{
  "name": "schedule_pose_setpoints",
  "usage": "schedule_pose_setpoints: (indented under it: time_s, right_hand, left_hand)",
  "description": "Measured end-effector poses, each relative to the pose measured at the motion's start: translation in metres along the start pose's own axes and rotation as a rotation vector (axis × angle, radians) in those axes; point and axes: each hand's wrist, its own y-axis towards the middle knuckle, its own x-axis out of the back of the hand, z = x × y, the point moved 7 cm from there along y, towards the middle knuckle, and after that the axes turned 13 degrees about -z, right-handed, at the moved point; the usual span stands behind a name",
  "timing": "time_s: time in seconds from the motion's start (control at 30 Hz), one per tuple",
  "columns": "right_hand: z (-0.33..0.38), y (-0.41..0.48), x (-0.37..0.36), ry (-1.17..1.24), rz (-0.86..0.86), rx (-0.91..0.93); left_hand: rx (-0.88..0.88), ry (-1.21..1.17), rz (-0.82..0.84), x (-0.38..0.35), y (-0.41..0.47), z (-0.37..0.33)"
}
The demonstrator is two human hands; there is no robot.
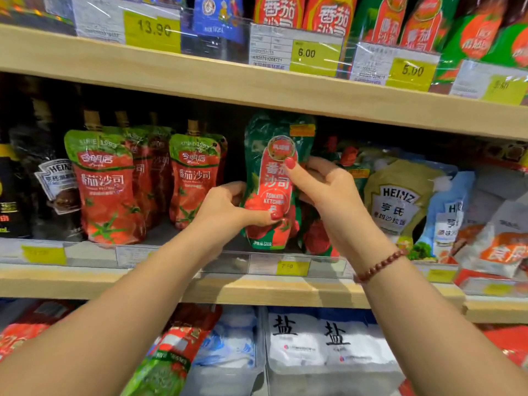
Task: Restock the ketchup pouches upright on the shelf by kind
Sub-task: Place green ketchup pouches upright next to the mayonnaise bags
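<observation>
A green and red tomato ketchup pouch stands upright at the front of the middle shelf. My left hand grips its lower left side, thumb on the front. My right hand holds its right edge, thumb pressed on the label. More pouches of the same green kind lean behind and to the right. Two rows of red spouted ketchup pouches stand further left.
Heinz pouches and other sauce bags crowd the right of the shelf. Dark Heinz bottles stand at the left. A clear price-tag rail runs along the shelf front. Salt bags fill the shelf below; an upper shelf board hangs close above.
</observation>
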Motion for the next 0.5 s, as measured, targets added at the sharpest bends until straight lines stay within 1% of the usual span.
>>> schedule_pose_setpoints:
  time_s: [0.03,0.1,0.23,0.33,0.4,0.5]
  right_hand:
    - [-0.004,-0.004,0.009,-0.034,-0.051,0.049]
    - [-0.018,-0.018,0.031,-0.178,-0.166,0.180]
    - [-0.057,-0.045,0.049,-0.581,-0.185,0.400]
    - [-0.067,-0.054,0.046,-0.838,-0.226,0.630]
    - [-0.070,-0.058,0.042,-0.907,-0.243,0.725]
    - [-0.072,-0.062,0.040,-0.923,-0.266,0.808]
  left_hand:
    - [0.023,-0.012,-0.030,0.002,0.006,0.004]
    - [0.074,-0.049,-0.075,0.005,0.015,0.012]
    - [0.137,-0.069,-0.100,0.004,0.027,0.023]
    - [0.129,0.019,-0.051,-0.005,0.031,0.029]
    - [0.109,0.092,-0.020,-0.012,0.033,0.033]
    - [0.120,0.147,0.037,-0.020,0.033,0.041]
